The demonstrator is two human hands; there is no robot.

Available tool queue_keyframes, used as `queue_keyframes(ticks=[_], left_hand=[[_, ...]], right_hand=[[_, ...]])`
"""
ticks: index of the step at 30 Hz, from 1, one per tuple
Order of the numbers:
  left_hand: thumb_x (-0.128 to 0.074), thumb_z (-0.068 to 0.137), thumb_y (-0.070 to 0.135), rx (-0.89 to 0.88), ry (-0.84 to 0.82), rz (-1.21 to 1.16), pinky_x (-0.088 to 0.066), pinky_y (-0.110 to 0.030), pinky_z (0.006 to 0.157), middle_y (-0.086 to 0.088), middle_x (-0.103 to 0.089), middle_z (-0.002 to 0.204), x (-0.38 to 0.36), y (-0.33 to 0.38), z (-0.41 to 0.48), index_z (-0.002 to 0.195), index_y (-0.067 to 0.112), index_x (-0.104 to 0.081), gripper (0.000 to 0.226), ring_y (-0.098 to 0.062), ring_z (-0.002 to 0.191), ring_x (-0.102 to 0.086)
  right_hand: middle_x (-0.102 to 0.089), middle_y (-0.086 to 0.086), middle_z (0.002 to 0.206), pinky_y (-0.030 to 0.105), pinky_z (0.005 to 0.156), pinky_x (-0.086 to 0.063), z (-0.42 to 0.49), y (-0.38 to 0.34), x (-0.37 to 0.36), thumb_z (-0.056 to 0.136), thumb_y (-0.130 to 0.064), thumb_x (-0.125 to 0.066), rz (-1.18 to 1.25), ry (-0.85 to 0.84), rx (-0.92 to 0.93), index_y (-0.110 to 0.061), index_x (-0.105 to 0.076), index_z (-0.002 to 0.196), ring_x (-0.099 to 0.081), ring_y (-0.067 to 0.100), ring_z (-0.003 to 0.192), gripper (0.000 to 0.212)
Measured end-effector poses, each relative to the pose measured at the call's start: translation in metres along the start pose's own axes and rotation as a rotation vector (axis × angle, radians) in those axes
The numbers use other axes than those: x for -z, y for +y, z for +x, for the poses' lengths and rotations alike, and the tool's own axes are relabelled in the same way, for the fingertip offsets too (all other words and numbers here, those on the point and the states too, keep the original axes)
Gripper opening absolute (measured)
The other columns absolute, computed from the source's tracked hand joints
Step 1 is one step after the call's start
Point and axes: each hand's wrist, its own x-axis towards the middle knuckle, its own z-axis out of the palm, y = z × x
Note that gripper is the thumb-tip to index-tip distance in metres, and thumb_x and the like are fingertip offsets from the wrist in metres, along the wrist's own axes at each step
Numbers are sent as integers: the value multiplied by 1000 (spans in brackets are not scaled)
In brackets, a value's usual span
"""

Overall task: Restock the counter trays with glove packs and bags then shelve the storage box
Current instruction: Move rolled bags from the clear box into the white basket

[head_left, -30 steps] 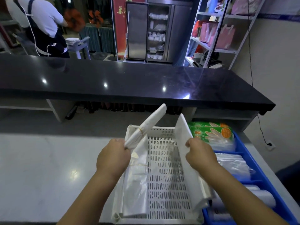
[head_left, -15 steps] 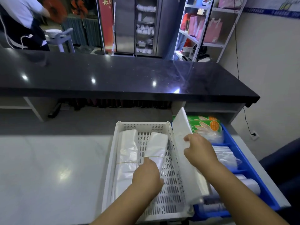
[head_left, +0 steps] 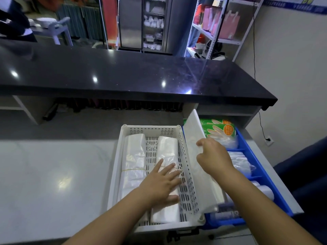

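A white perforated tray [head_left: 151,129] sits on the pale counter and holds two bundles of clear plastic bags. One bundle [head_left: 133,161] lies along its left side. My left hand [head_left: 162,181] lies flat, fingers spread, on the second bundle [head_left: 167,147] in the middle. My right hand [head_left: 213,156] grips a flat white stack of bags [head_left: 192,131] that stands on edge against the tray's right wall. To the right stands a blue divided tray [head_left: 247,144] with green glove packs [head_left: 221,127] at its far end and clear packs [head_left: 238,160] behind my right hand.
A black raised countertop [head_left: 123,73] runs across behind the trays, with a shelf gap under it. The pale counter [head_left: 53,174] stretches left of the white tray. A metal rack [head_left: 215,29] with pink bags stands at the back right. A person [head_left: 12,18] stands at the far left.
My left hand laid the rolled bag bundle down in the middle of the white tray and now rests flat on it. My right hand has kept the upright white stack.
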Motion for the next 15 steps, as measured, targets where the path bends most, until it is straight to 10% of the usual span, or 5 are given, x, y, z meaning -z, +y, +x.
queue_keyframes(ticks=[15], left_hand=[[-17,82,72,581,-85,-122,31,-60,97,-2,23,153,-9,-16,-18,146,27,14,84,-26,138,30]], right_hand=[[-58,2,120,32,67,-52,-2,-17,-6,83,-5,-56,50,-27,25,-17,-56,124,-57,20,87,42]])
